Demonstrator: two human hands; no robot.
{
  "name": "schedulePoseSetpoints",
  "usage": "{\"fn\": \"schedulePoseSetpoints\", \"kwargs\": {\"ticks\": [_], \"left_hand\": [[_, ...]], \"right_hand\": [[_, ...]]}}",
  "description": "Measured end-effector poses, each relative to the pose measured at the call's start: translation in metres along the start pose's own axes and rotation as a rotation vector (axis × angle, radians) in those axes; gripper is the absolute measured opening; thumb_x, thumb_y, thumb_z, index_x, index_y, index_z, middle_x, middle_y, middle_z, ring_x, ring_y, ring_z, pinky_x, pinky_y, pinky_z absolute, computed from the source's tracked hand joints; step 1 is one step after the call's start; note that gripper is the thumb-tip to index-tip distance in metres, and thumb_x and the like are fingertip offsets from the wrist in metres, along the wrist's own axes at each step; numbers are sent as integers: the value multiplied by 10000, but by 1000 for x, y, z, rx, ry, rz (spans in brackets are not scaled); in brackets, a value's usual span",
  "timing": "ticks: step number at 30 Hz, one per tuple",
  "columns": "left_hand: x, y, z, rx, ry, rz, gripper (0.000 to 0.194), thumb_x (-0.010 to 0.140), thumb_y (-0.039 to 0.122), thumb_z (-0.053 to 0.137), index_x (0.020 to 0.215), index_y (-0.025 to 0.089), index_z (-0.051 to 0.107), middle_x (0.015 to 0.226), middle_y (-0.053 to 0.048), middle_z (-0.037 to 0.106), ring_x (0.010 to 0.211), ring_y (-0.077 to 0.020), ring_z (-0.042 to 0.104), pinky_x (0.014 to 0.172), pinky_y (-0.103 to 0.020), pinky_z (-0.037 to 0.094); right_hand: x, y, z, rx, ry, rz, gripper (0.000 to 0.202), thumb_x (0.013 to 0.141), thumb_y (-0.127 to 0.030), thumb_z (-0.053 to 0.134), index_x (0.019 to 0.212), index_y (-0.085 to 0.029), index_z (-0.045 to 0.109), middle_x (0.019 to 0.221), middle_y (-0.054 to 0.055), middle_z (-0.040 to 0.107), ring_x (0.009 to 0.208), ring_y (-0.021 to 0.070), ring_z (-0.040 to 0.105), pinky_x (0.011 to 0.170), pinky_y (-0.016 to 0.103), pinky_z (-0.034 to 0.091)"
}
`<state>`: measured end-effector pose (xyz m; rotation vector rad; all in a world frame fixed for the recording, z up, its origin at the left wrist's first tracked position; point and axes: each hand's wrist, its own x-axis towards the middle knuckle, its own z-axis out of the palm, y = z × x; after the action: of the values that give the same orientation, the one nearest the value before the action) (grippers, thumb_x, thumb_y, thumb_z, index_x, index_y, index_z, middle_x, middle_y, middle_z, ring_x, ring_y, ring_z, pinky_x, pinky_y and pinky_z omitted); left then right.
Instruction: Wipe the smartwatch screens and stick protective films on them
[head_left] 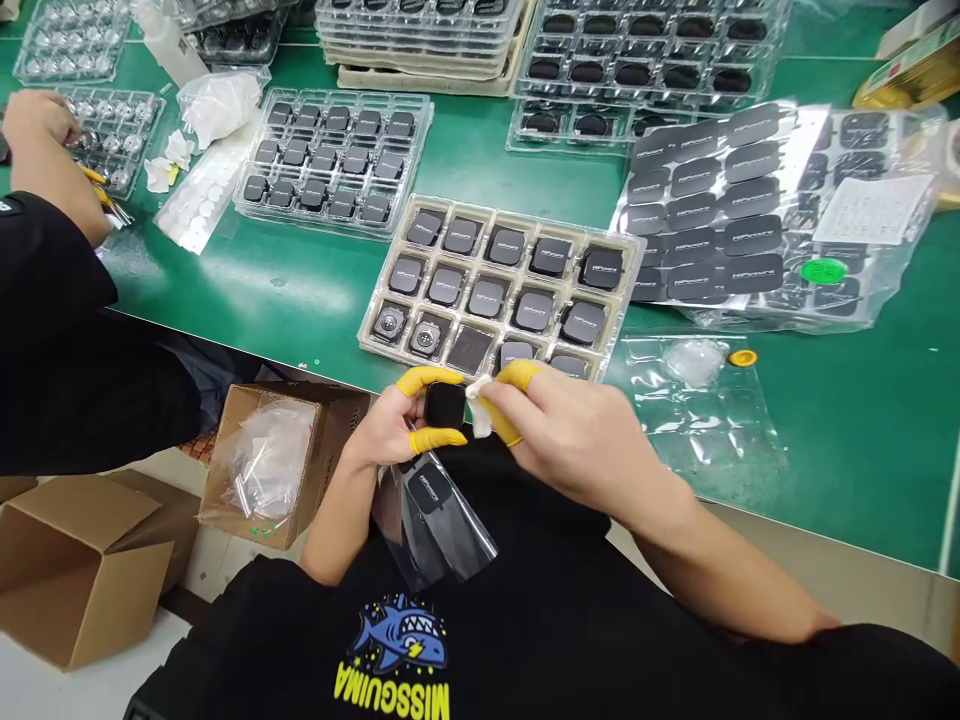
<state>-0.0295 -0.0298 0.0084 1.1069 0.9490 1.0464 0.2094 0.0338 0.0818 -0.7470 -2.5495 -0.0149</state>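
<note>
My left hand (pixel 390 425), with yellow finger covers, grips a black square watch (pixel 445 405) by its edges, the dark face showing. A clear plastic film (pixel 442 530) bearing a dark printed label hangs below that hand. Between the yellow-covered fingertips of my right hand (pixel 555 415) is a crumpled white cloth (pixel 480 405), close against the watch's right edge. Just beyond both hands lies a tray (pixel 502 215) of square watches; most show printed dark covers, and two at its near left show round sensor backs.
Another watch tray (pixel 330 220) lies further back left, near a co-worker's hand (pixel 41 115). Stacked trays (pixel 420 60) stand behind. Label sheets (pixel 712 210) and a clear plastic sheet (pixel 705 430) lie right. Cardboard boxes (pixel 97 560) sit below the table's left edge.
</note>
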Motion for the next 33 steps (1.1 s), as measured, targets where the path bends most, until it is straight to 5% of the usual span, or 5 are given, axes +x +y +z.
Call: {"fn": "schedulePoseSetpoints", "kwargs": {"ticks": [4, 9, 16, 25, 33], "left_hand": [[0, 6, -5, -34, 33, 34, 742, 790, 493, 1030, 1396, 249, 678, 1002, -27, 761, 850, -183, 764, 699, -265, 602], [4, 8, -7, 13, 19, 5, 830, 740, 623, 1028, 1404, 253, 695, 1024, -36, 764, 799, -173, 733, 665, -266, 592], [8, -1, -13, 202, -62, 82, 840, 758, 670, 997, 1418, 231, 716, 937, -16, 747, 778, -177, 691, 794, -326, 629], [3, -3, -11, 64, 79, 34, 804, 761, 592, 1026, 1403, 237, 697, 1011, -32, 768, 753, -149, 707, 656, -256, 575], [6, 4, -13, 92, 34, 91, 821, 751, 646, 1012, 1404, 242, 720, 978, -28, 765, 738, -147, 702, 624, -240, 564]], "right_hand": [[-13, 6, -5, 94, 108, 123, 103, 1096, -165, 648, 1093, -210, 741, 868, 36, 707, 687, 163, 578, 559, 318, 356], [-5, -1, 0, 395, 143, 41, 209, 1082, -139, 653, 1238, -249, 739, 977, 39, 747, 774, 158, 657, 628, 296, 449], [20, -3, 19, 292, 101, -92, 262, 1115, -166, 566, 1124, -232, 819, 864, 36, 699, 753, 164, 577, 603, 294, 372], [9, 12, 13, 53, 57, -11, 263, 1104, -120, 545, 1064, -198, 793, 796, 36, 674, 691, 167, 566, 561, 321, 323], [0, 6, 11, 394, 162, -29, 187, 1086, -148, 649, 1205, -221, 773, 967, 46, 750, 775, 157, 646, 632, 291, 440]]}}
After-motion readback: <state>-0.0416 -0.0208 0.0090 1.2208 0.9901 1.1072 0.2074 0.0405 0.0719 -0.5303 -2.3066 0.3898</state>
